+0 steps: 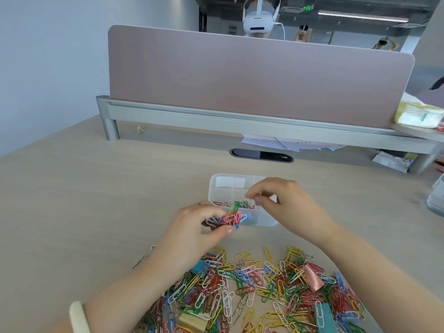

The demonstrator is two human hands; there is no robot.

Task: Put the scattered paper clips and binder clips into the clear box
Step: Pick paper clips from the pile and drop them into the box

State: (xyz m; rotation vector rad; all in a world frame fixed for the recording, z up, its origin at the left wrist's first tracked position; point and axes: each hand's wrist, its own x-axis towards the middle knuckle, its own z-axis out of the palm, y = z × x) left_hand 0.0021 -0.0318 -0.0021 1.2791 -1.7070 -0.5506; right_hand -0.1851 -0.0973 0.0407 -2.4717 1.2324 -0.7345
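Paper clips (252, 284), light and tangly, are being pinched in a bunch by the left hand (192, 227); the right hand's (276, 200) hold cannot be told.

Mid-desk (84, 200): clear box (212, 188), a few clips in its near compartments. At its near left corner, left hand (192, 229) pinching a bunch of paper clips (230, 217); above its right half, right hand (283, 200). Nearer, pile of paper clips (264, 284), binder clips (311, 277) among them. Behind the box, cable slot (262, 155), then divider panel (252, 75).
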